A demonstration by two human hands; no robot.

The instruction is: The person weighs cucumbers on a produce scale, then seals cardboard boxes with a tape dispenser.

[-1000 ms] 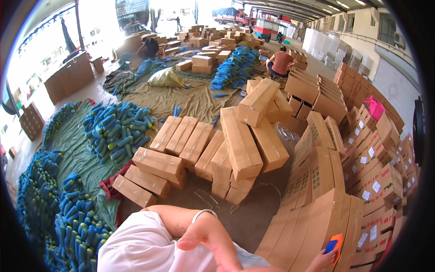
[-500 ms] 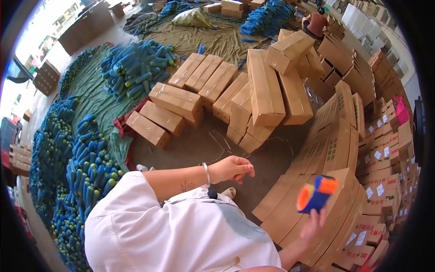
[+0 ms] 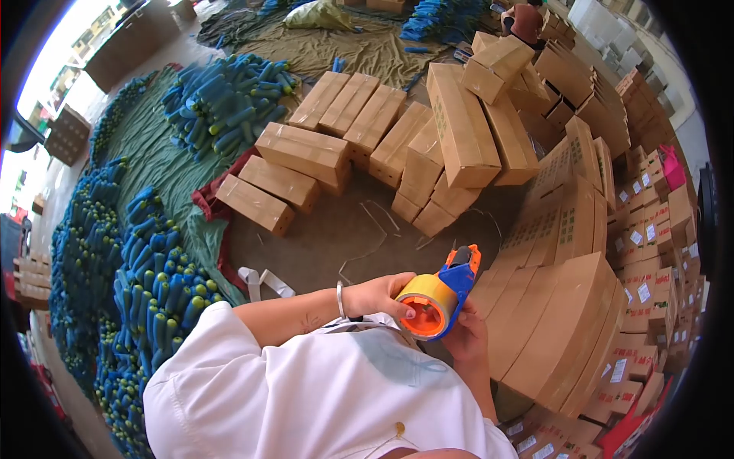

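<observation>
A tape dispenser (image 3: 459, 279), blue and orange with a yellow tape roll (image 3: 428, 304), is held in front of my white shirt. My left hand (image 3: 382, 297), wearing a bangle at the wrist, has its thumb and fingers closed on the roll's left side. Behind and below the dispenser, my right hand (image 3: 468, 335) is wrapped around it, its fingers partly hidden. Flattened cartons (image 3: 539, 321) stand stacked on edge just right of my right hand.
Closed cardboard boxes (image 3: 302, 157) form a curved row ahead. Heaps of wrapped green vegetables (image 3: 222, 103) lie on a green tarp (image 3: 153, 164) at left. Printed boxes (image 3: 650, 268) are piled at right. A person (image 3: 525, 21) is low at the upper right. Loose straps lie on the floor.
My right hand has brought the dispenser leftward from over the flattened cartons to my chest. My left hand, empty before, has closed on the tape roll. The view has shifted slightly.
</observation>
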